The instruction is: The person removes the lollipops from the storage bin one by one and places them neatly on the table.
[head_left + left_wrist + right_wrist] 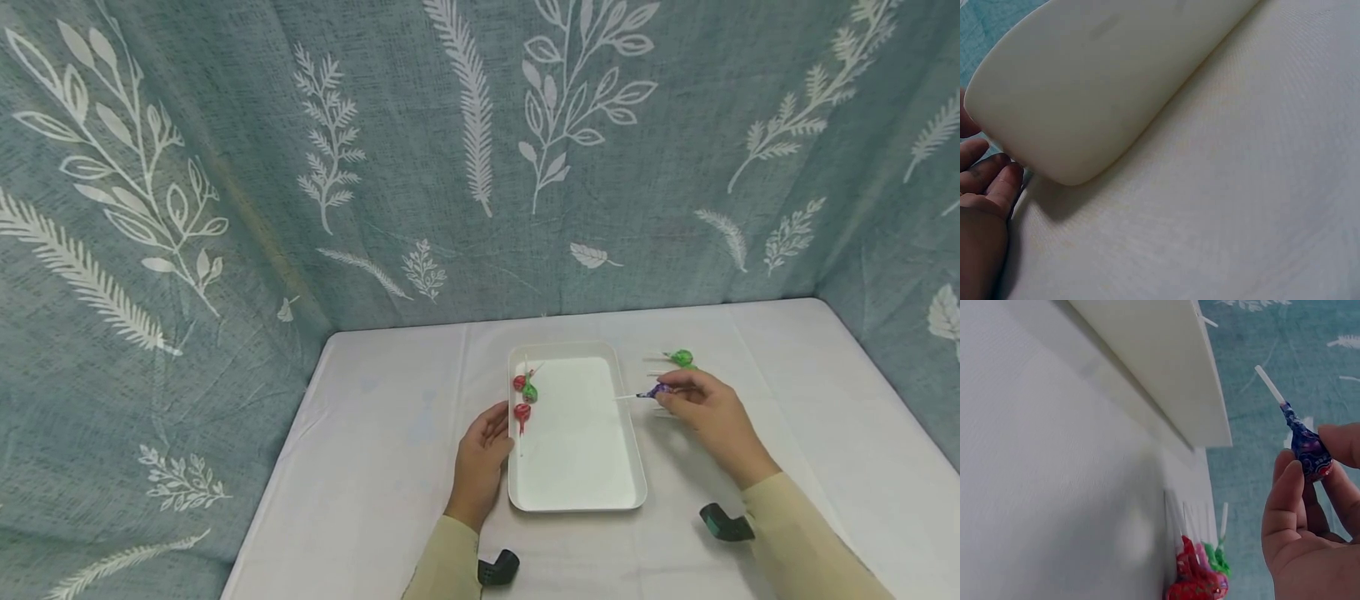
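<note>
Your right hand [705, 417] pinches a purple lollipop [657, 391] by its wrapped head between thumb and fingers, holding it raised above the worktop [390, 433], to the right of the white tray [577, 450]. Its stick points left, and the tip reaches the tray's right rim as the head view shows it. Your left hand [480, 458] rests its bent fingers against the tray's left side; you cannot tell whether they grip it.

Inside the tray, along the left wall, you have a red lollipop [519, 382] and a green lollipop [530, 392] close together, with a second red lollipop [522, 412] just below them. Another green lollipop [681, 357] lies on the worktop beyond your right hand. The right wrist view also shows a red-wrapped lollipop [1194, 589] in a cluster there. A patterned curtain [390, 167] hangs behind the worktop.
</note>
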Motion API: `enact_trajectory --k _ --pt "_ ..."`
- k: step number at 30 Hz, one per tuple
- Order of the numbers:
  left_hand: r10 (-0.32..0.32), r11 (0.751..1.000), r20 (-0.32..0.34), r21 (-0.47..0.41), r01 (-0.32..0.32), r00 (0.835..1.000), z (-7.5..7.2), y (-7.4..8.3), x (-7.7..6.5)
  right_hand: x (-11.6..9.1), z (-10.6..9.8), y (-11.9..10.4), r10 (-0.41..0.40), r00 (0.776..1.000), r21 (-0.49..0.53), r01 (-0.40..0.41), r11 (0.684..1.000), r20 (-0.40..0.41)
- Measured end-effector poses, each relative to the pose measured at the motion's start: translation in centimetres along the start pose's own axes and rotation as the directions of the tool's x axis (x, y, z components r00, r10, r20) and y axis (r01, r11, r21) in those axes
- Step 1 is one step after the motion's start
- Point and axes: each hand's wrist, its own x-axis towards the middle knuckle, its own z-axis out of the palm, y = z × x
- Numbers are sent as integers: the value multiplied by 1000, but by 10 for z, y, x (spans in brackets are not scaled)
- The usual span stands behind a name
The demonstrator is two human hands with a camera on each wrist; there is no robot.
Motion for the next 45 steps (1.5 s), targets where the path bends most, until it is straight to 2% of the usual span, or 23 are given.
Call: enact_trajectory --k 14,21,27,32,38,45 --pt "8 1000 -1 -4 -8 1000 0 0 1 -10 -18 6 24 1000 10 -23 1000 -16" --pt "3 1000 0 -15 -3 1000 1 1 0 -13 -26 10 21 1000 -39 -22 999 -7" --pt "4 1000 -9 -9 -4 1000 1 0 0 -17 -32 14 27 1000 -15 -27 1000 -2" --pt "4 1000 -7 -2 -4 1000 0 -1 1 -21 -35 16 36 999 -79 -37 996 -17" --pt "2 1000 -9 -2 -2 1000 0 -1 0 -26 -37 20 113 993 -157 -114 981 -13" --pt "0 1000 -9 0 0 1000 0 -1 0 -30 -41 29 125 992 -172 -123 977 0"
